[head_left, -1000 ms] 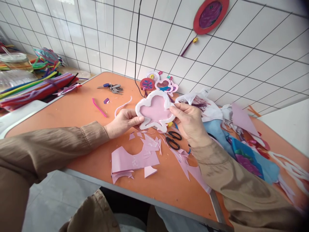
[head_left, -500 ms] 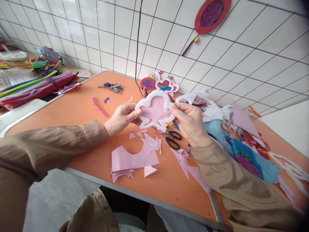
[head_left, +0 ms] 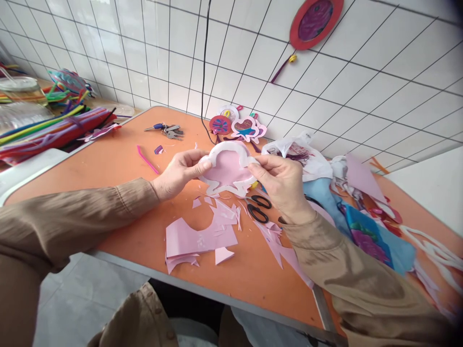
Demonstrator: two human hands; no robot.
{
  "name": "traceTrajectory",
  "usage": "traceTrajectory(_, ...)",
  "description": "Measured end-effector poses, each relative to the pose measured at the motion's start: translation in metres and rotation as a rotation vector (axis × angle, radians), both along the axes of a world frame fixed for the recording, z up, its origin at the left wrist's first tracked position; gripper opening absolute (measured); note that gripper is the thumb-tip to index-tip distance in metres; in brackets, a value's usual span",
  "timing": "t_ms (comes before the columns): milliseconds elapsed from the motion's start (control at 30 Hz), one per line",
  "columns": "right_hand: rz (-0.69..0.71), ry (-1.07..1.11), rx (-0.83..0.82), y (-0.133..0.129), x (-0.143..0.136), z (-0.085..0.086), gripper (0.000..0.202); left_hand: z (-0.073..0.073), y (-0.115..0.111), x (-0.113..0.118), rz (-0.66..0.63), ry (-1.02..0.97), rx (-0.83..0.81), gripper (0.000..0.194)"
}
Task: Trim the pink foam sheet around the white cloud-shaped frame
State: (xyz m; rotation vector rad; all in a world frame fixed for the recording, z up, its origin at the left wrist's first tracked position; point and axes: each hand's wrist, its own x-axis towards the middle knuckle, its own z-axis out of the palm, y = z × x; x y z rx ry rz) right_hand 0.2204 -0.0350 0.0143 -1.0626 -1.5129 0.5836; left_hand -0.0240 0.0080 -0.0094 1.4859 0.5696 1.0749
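Note:
Between my two hands I hold a flower-like paper cutout (head_left: 230,166), pink in the middle with a thick white foamy-looking border. My left hand (head_left: 181,172) pinches its left edge, thumb on top. On the opposite edge, my right hand (head_left: 280,180) grips it the same way. The cutout is held above the table, tilted toward me. Black-handled scissors (head_left: 258,214) lie just below my right hand, their blades partly hidden. Pink paper scraps (head_left: 198,236) are scattered on the table beneath the cutout.
The orange table (head_left: 119,212) meets a tiled wall. Keys (head_left: 172,130) and a pink strip (head_left: 147,160) lie left. Finished-looking paper ornaments (head_left: 221,125) lean at the back. A white plastic bag (head_left: 311,161) and blue fabric (head_left: 325,197) crowd the right; pipe cleaners (head_left: 68,127) lie far left.
Both hands have lowered the cutout slightly and shifted it a little left, and it now tilts more away from view. Both still grip its edges.

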Motion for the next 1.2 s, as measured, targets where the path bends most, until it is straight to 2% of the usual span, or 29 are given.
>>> traceTrajectory(167,-0.018,-0.181,0.092,-0.012,-0.01,0.006,0.013,0.005,-0.005,-0.001,0.084,0.136,0.171,0.077)
traceTrajectory(267,-0.033,-0.234,0.119,-0.017,-0.015,0.007,0.014,0.009,-0.01,-0.003,0.161,0.207,0.285,0.08)
traceTrajectory(400,-0.026,-0.254,0.14,-0.02,-0.017,0.009,0.016,0.011,-0.014,-0.006,0.204,0.286,0.358,0.084)
traceTrajectory(633,-0.013,-0.237,0.102,-0.017,-0.014,0.007,0.015,0.013,-0.013,-0.006,0.15,0.298,0.362,0.082)
traceTrajectory(733,-0.012,-0.236,0.109,-0.014,-0.012,0.005,0.013,0.011,-0.012,-0.006,0.169,0.34,0.371,0.078)
traceTrajectory(900,0.035,-0.226,0.098,-0.014,-0.012,0.007,0.01,0.006,-0.01,-0.006,0.226,0.374,0.431,0.078)
traceTrajectory(1100,0.095,-0.18,0.07,-0.016,-0.011,0.01,0.008,0.009,-0.012,-0.006,0.224,0.397,0.507,0.075)
traceTrajectory(1200,0.118,-0.176,0.058,-0.017,-0.011,0.01,0.015,0.009,-0.012,-0.006,0.196,0.42,0.588,0.072)
